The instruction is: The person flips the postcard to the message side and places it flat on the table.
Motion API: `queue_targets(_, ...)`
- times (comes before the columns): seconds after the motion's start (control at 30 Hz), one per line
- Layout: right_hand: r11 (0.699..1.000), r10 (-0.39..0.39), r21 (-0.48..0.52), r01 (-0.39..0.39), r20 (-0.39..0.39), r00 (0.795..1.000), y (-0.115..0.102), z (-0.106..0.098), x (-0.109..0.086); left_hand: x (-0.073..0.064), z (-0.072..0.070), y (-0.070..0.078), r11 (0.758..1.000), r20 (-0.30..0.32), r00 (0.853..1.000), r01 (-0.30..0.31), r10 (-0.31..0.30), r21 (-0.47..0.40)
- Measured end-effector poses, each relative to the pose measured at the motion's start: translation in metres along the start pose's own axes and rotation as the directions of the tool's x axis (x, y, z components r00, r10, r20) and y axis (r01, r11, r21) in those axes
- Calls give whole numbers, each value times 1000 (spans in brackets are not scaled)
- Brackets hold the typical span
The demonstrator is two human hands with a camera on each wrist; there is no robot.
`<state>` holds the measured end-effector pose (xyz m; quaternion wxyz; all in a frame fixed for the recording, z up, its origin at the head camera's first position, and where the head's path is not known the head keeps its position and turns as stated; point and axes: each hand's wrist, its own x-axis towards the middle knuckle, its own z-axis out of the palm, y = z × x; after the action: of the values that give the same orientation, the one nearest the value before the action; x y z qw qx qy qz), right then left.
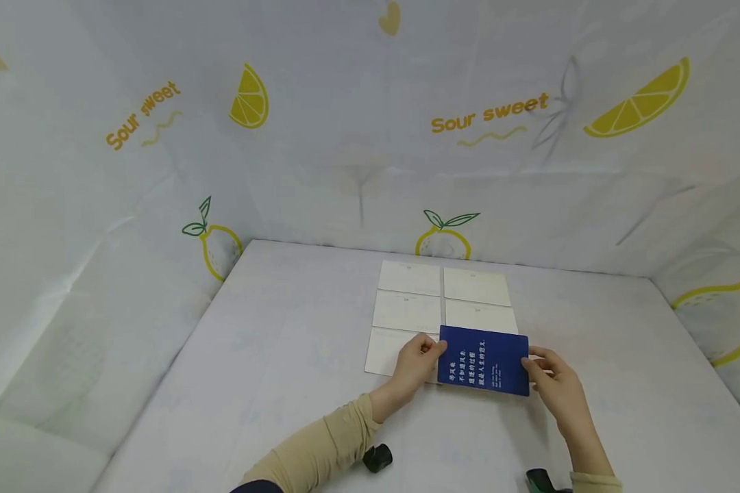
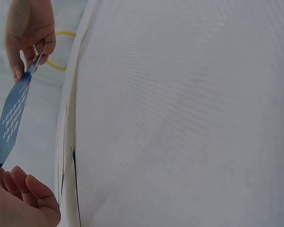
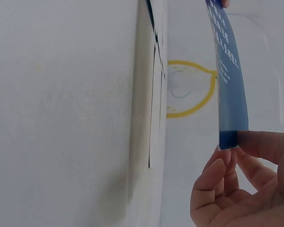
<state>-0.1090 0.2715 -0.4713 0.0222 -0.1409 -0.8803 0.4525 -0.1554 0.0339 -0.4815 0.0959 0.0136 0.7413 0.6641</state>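
A blue card (image 1: 484, 383) with white printed lettering is held up between both hands, over the lower right of a layout of white cards (image 1: 405, 311). At its left edge my left hand (image 1: 414, 363) pinches it between thumb and fingers. My right hand (image 1: 558, 387) pinches the opposite edge. Both wrist views show the card raised off the table; in the right wrist view the blue card (image 3: 232, 90) bows slightly. The white cards lie flat in two columns, the lower right part hidden behind the blue card.
The white table (image 1: 271, 356) meets a pale backdrop (image 1: 321, 137) printed with lemons and lettering at its back edge. A short black object (image 1: 378, 458) shows beside the left sleeve, and another dark object (image 1: 539, 481) by the right wrist.
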Motion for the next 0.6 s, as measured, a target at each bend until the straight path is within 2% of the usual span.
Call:
queue_targets(0.23, 999, 2, 36, 0, -68, 998, 7, 2, 4, 2, -4, 3, 1000, 18, 1000, -3, 3, -29)
queue_targets(0.4, 996, -17, 86, 25, -98, 995, 16, 5, 8, 4, -5, 5, 996, 30, 1000, 8, -5, -92)
queue_targets(0.6, 970, -55, 227, 84, -132, 990, 38, 11, 20, 6, -5, 5, 990, 42, 999, 0, 6, -143)
